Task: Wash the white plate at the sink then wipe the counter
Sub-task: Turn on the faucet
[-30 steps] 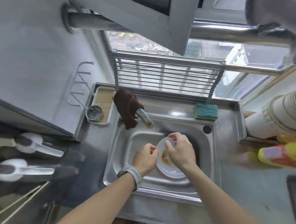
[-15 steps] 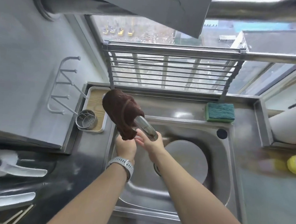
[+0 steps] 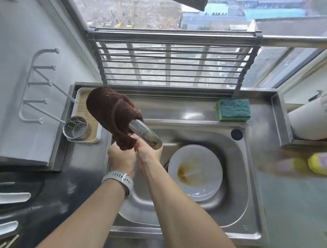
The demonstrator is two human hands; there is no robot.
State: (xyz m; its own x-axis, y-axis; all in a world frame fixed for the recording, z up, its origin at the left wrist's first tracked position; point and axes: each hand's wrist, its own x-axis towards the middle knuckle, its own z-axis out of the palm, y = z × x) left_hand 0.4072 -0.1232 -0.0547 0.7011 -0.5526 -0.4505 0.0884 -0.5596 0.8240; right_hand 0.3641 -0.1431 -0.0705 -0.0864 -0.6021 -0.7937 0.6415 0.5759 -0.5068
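At the far left, white hooks (image 3: 42, 100) stick out from the wall, and below them a perforated metal cup (image 3: 77, 128) stands on a small wooden tray (image 3: 83, 100) beside the sink (image 3: 241, 187), likely parked there so cutlery can drain. Next comes a brown cloth (image 3: 111, 112) draped over the faucet (image 3: 145, 133), probably hung there to dry and to be near for the counter wiping. Both hands meet just under that cloth's lower end. The left hand (image 3: 120, 157), with a pale watch (image 3: 119, 179) on its wrist, is curled closed at the hanging tip of the cloth; whether it actually pinches the fabric I cannot tell. The right hand (image 3: 149, 153) is raised with its fingers folded against the underside of the spout, apparently gripping it, perhaps to swing it or start the water. Both forearms reach up and forward from the lower edge, the wrists close together.

To the right, the white plate (image 3: 196, 170) lies flat in the basin, untouched by either hand, with a brown stain near its middle, so the washing looks barely begun. Behind the basin a green sponge (image 3: 234, 110) rests on the back ledge within easy reach. Furthest right, a yellow bottle (image 3: 322, 162) lies blurred on the counter (image 3: 297, 220).
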